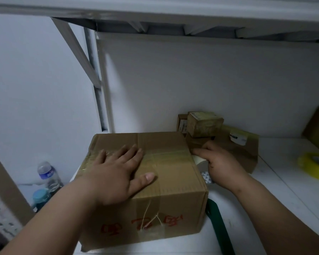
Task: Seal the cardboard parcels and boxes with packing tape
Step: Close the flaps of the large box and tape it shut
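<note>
Box (155, 173) may skew the tape if my flat left hand (116, 170) slips while my right hand (217, 162) grips the roll (201, 162).

White wall (210, 85) behind the hands; white counter (284, 181) beneath them. Overhead, a shelf (173, 8) on a diagonal metal brace (75, 52). Dim, even light.

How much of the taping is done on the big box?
Done: clear tape already crosses the top of the big cardboard box. In hand: the left hand presses flat on the lid while the right hand holds a tape roll at the box's right edge. Left: that strip looks unfinished. Whether the small boxes behind need tape is unclear.
</note>
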Motion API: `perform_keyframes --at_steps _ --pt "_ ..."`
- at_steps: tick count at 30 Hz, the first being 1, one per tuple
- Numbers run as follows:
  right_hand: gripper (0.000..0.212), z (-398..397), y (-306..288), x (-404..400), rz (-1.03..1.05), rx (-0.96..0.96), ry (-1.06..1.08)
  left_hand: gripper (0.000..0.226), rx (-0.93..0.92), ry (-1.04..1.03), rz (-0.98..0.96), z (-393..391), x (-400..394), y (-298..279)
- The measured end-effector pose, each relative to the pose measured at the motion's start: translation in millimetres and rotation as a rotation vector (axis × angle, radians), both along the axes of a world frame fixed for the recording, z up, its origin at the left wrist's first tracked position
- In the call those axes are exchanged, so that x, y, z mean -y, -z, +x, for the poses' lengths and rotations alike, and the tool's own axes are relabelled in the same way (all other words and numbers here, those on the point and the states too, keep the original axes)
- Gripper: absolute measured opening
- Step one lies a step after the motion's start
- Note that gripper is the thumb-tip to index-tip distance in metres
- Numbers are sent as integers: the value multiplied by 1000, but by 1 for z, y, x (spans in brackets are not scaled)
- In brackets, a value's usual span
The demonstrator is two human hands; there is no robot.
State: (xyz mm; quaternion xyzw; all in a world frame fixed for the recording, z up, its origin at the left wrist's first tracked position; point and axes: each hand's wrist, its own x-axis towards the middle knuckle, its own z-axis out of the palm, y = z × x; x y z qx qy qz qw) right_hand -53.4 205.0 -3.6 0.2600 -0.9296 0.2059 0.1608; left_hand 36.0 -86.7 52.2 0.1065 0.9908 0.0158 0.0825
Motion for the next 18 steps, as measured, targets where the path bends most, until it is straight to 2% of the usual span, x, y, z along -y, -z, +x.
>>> perform_keyframes --at_steps 3,5,8,10,11,13,14,18 --pt "76 -2 8 0 -284 167 88 111 28 -5 46 -1 6 -3" --pt "73 2 15 2 -668 385 218 108 -36 -65 98 0 8 -4" --pt "57 11 28 8 -1320 671 258 84 -156 -297 116 5 19 -3" --pt "56 15 35 13 -1637 857 194 87 -114 -423 246 9 31 -6" --pt "58 20 38 18 -1723 957 175 90 -101 -458 303 9 38 -7" --pt "52 31 39 31 -1673 1067 189 92 -91 -500 402 7 46 -9" --pt "45 34 38 37 -1624 1062 195 89 -98 -512 440 7 47 -10" --pt "37 36 12 47 -1527 877 125 73 -210 -553 571 10 52 -13"
